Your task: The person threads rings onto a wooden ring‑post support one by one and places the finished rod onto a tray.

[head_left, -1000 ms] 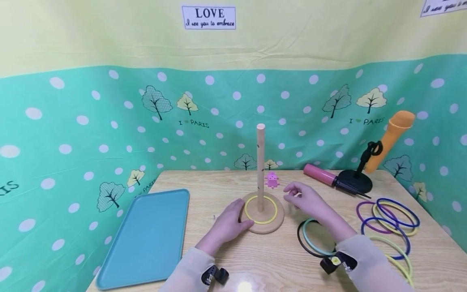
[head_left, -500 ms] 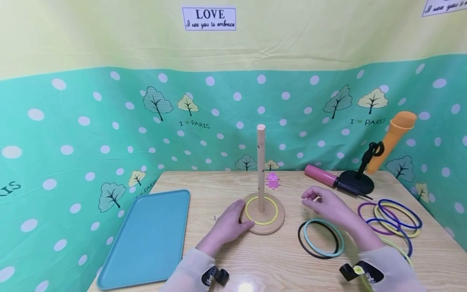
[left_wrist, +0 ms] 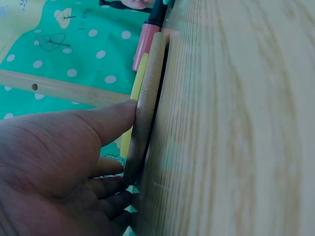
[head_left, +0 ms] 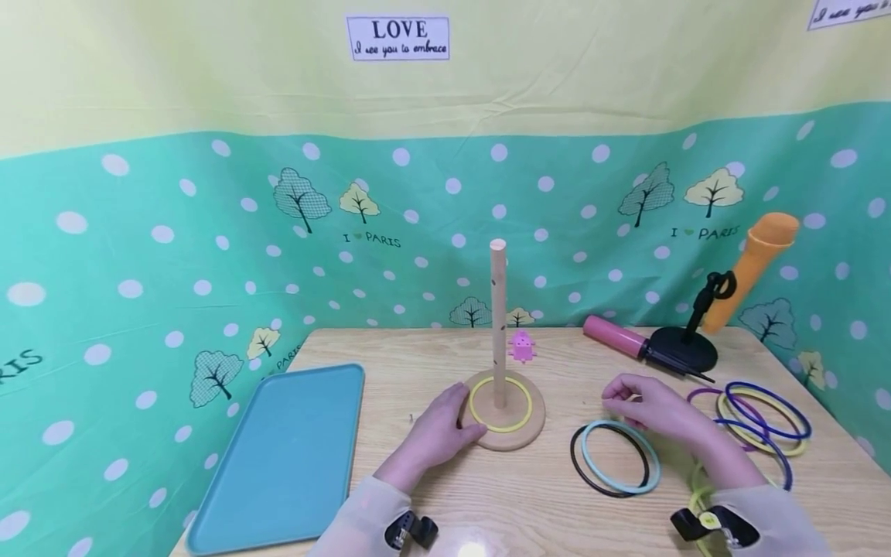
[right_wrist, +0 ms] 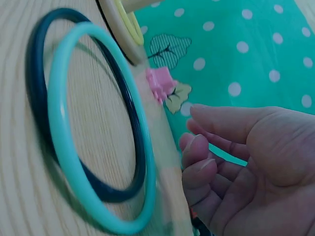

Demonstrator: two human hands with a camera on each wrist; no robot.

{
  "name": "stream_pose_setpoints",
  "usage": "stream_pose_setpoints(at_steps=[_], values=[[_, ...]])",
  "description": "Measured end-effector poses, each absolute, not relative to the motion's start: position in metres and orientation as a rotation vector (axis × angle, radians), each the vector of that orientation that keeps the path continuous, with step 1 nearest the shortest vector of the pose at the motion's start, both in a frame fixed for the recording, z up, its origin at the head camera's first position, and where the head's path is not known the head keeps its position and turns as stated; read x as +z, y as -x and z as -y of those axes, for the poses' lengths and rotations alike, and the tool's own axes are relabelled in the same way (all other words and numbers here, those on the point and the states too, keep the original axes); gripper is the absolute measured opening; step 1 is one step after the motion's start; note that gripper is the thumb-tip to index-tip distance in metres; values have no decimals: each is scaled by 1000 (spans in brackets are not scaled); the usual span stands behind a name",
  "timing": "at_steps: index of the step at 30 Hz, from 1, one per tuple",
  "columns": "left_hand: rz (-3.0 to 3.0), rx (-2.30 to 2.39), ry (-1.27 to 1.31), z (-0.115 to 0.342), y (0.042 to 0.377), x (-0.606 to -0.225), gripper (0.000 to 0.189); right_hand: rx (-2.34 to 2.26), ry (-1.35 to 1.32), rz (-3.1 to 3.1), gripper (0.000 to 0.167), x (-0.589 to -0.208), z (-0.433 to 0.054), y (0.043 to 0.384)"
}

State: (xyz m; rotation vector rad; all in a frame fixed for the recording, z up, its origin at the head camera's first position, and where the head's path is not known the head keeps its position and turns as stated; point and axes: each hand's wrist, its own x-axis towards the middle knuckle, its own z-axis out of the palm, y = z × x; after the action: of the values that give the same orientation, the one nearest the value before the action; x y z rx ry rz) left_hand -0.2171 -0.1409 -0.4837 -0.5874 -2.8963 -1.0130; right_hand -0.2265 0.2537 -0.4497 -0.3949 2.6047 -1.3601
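A wooden ring-toss stand has an upright post (head_left: 499, 325) and a round base (head_left: 539, 414). One yellow ring (head_left: 503, 430) lies flat on the base around the post. My left hand (head_left: 437, 425) holds the base's left edge, thumb on its rim and fingers against the side, as the left wrist view shows. My right hand (head_left: 650, 406) hovers over the table with loosely curled fingers and nothing in them. Just in front of it, a turquoise ring (right_wrist: 57, 98) overlaps a black ring (right_wrist: 35, 64) on the tabletop.
On the left lies a blue tray (head_left: 278, 456). Behind the post sits a small pink figure (head_left: 522, 346). A pink cylinder (head_left: 615, 336) with a black end lies by an orange microphone (head_left: 748, 271) on a black stand. Several rings, including a blue ring (head_left: 789, 469), overlap at right.
My right hand has moved right, away from the stand, uncovering the turquoise and black rings. The left hand keeps its place on the base.
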Motion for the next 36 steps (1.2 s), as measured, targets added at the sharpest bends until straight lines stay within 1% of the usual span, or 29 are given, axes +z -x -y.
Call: stream_pose_setpoints(at_steps=[16, 27, 36], values=[[2909, -1005, 586, 139, 219, -483, 81, -1316, 412, -2485, 18, -464, -283, 231], [2906, -1014, 590, 139, 220, -483, 82, -1259, 467, -2447, 22, -467, -286, 232], [2904, -1018, 585, 141, 219, -482, 82, -1231, 530, -2481, 20, -468, -283, 233]])
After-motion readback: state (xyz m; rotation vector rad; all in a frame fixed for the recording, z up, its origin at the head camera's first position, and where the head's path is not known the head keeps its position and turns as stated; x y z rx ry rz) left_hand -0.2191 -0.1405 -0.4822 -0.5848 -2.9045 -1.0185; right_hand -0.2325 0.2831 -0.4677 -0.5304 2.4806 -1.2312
